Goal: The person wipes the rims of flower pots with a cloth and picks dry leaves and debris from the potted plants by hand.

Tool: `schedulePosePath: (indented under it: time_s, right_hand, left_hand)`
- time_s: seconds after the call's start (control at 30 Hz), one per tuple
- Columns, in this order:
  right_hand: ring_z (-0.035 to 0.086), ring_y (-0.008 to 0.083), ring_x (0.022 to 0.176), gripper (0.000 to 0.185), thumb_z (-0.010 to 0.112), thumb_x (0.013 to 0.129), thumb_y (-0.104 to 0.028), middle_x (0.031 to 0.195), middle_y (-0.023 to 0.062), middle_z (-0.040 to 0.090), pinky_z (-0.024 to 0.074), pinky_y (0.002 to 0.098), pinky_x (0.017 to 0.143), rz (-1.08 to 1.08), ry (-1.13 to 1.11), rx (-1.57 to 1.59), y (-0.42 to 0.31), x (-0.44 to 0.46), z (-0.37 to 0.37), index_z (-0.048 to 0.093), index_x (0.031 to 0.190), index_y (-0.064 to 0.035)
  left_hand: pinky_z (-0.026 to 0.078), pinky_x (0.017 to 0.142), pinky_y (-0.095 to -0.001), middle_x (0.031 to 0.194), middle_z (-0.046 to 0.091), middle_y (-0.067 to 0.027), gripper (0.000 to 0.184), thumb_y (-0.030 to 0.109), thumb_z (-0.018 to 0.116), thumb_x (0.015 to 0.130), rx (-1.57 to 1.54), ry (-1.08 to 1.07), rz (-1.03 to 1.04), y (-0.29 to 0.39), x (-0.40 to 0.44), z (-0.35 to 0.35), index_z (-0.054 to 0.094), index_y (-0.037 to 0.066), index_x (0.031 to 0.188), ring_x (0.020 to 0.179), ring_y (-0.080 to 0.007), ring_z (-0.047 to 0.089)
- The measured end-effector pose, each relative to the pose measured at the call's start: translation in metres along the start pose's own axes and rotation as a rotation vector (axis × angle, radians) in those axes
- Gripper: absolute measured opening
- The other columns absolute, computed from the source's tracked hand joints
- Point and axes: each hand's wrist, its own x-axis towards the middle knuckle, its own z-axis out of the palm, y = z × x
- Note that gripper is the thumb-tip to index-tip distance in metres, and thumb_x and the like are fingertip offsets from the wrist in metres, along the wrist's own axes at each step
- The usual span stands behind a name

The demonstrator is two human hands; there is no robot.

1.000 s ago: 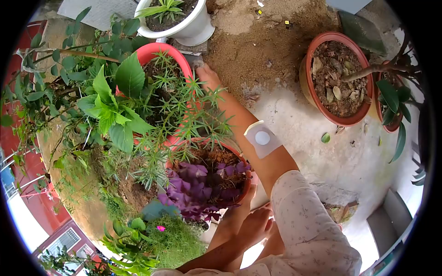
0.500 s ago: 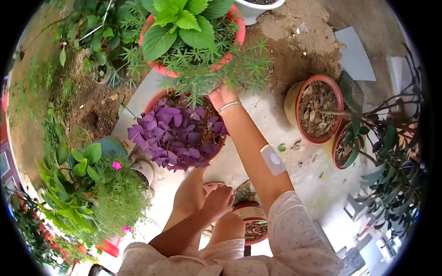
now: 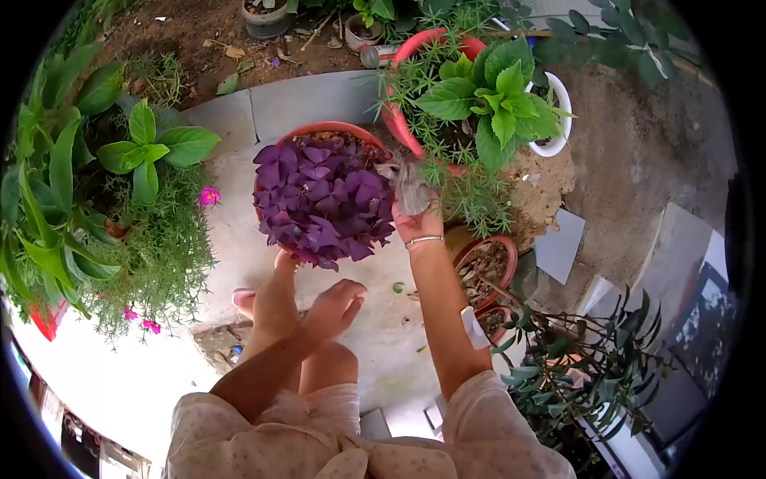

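My right hand (image 3: 416, 222), with a silver bracelet at the wrist, is closed on a crumpled, greyish see-through plastic piece (image 3: 412, 191). It is at the right rim of an orange-red pot (image 3: 345, 127). Purple-leaved oxalis (image 3: 323, 195) fills that pot and spills over its front. Above my right hand, green feathery sprigs hang from a red pot (image 3: 397, 120) that also bears a broad-leaved plant (image 3: 501, 100). My left hand (image 3: 335, 310) lies near my knee, its fingers loosely curled together, with nothing visible in them.
A white pot (image 3: 561, 132) stands behind the red one. Two brown pots, one soil-filled (image 3: 488, 267), stand right of my forearm beside a leafy shrub (image 3: 578, 367). Green plants with pink flowers (image 3: 209, 196) crowd the left. A grey stone edging (image 3: 311, 100) borders the soil bed.
The view has turned and shifted, so the pots appear in new places. The see-through plastic piece in my right hand now shows clearly. My left hand stays near my knee.
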Motion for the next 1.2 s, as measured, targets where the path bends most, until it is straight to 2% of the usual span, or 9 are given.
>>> schedulePosePath:
  time_s: [0.13, 0.3, 0.37, 0.47, 0.63, 0.77, 0.93, 1.03, 1.2]
  right_hand:
    - [0.054, 0.0241, 0.110, 0.040, 0.043, 0.094, -0.033, 0.121, 0.0084, 0.057, 0.0439, 0.0389, 0.093, -0.031, -0.114, -0.261, 0.020, -0.040, 0.009, 0.051, 0.123, -0.0065]
    - [0.055, 0.0221, 0.106, 0.047, 0.036, 0.097, -0.040, 0.120, 0.0090, 0.056, 0.0434, 0.0372, 0.091, -0.113, -0.322, -0.503, 0.050, -0.092, 0.077, 0.047, 0.127, -0.0054]
    - [0.052, 0.0193, 0.107, 0.052, 0.034, 0.097, -0.043, 0.125, 0.0082, 0.052, 0.0414, 0.0357, 0.091, -0.198, -0.290, -0.587, 0.056, -0.091, 0.080, 0.044, 0.129, -0.0033]
    - [0.042, 0.0168, 0.119, 0.055, 0.034, 0.098, -0.041, 0.134, 0.0075, 0.044, 0.0364, 0.0354, 0.096, -0.238, -0.438, -0.718, 0.055, -0.087, 0.083, 0.035, 0.137, -0.0021]
    - [0.048, 0.0213, 0.118, 0.044, 0.047, 0.096, -0.024, 0.131, 0.0108, 0.048, 0.0446, 0.0328, 0.088, -0.191, -0.317, -0.886, 0.024, -0.061, 0.062, 0.042, 0.132, 0.0003]
    - [0.048, 0.0203, 0.118, 0.044, 0.042, 0.097, -0.030, 0.129, 0.0084, 0.050, 0.0425, 0.0344, 0.093, -0.080, -0.215, -0.957, 0.001, -0.043, 0.044, 0.042, 0.133, -0.0041]
    - [0.051, 0.0179, 0.113, 0.042, 0.045, 0.096, -0.031, 0.125, 0.0053, 0.053, 0.0440, 0.0341, 0.090, 0.033, -0.018, -0.828, -0.018, -0.024, 0.025, 0.045, 0.132, -0.0095]
    - [0.052, 0.0175, 0.110, 0.041, 0.047, 0.095, -0.031, 0.122, 0.0044, 0.055, 0.0450, 0.0334, 0.087, 0.044, -0.018, -0.840, -0.025, -0.017, 0.017, 0.046, 0.131, -0.0103]
    - [0.055, 0.0169, 0.106, 0.038, 0.051, 0.094, -0.028, 0.119, 0.0038, 0.058, 0.0473, 0.0319, 0.083, 0.037, 0.027, -0.791, -0.031, -0.010, 0.010, 0.049, 0.127, -0.0108]
  left_hand:
    - [0.046, 0.085, -0.0334, 0.111, 0.052, -0.0156, 0.033, 0.004, 0.059, 0.084, -0.248, 0.265, 0.027, 0.059, 0.045, -0.046, 0.051, 0.001, 0.116, 0.097, -0.0259, 0.056]
    - [0.035, 0.101, -0.0403, 0.133, 0.038, -0.0205, 0.054, 0.017, 0.062, 0.085, -0.282, 0.478, 0.115, 0.088, 0.107, -0.072, 0.038, 0.003, 0.132, 0.121, -0.0380, 0.041]
    - [0.035, 0.100, -0.0388, 0.132, 0.040, -0.0200, 0.053, 0.016, 0.060, 0.086, -0.403, 0.674, 0.111, 0.086, 0.127, -0.074, 0.038, 0.002, 0.132, 0.120, -0.0341, 0.043]
    - [0.040, 0.093, -0.0263, 0.112, 0.055, -0.0065, 0.038, 0.013, 0.051, 0.094, -0.922, 0.605, -0.058, 0.069, 0.145, -0.100, 0.040, 0.003, 0.129, 0.104, -0.0116, 0.049]
    - [0.040, 0.090, -0.0249, 0.113, 0.055, -0.0039, 0.036, 0.010, 0.052, 0.092, -1.037, 0.865, 0.106, 0.048, 0.212, -0.145, 0.044, 0.003, 0.126, 0.102, -0.0114, 0.050]
    - [0.042, 0.088, -0.0251, 0.111, 0.059, -0.0051, 0.035, 0.005, 0.052, 0.088, -0.602, 0.939, 0.210, 0.023, 0.309, -0.172, 0.053, 0.011, 0.123, 0.101, -0.0124, 0.053]
    - [0.043, 0.089, -0.0278, 0.118, 0.059, -0.0122, 0.049, 0.001, 0.049, 0.087, -0.586, 0.544, 0.122, 0.006, 0.397, -0.146, 0.052, 0.025, 0.130, 0.104, -0.0197, 0.055]
    - [0.044, 0.090, -0.0337, 0.120, 0.058, -0.0161, 0.054, -0.003, 0.047, 0.080, -0.446, 0.467, 0.139, -0.025, 0.423, -0.099, 0.054, 0.025, 0.125, 0.108, -0.0318, 0.055]
    - [0.042, 0.094, -0.0401, 0.129, 0.050, -0.0192, 0.056, -0.005, 0.044, 0.078, -0.288, 0.619, -0.104, -0.054, 0.386, -0.064, 0.051, 0.017, 0.129, 0.114, -0.0356, 0.051]
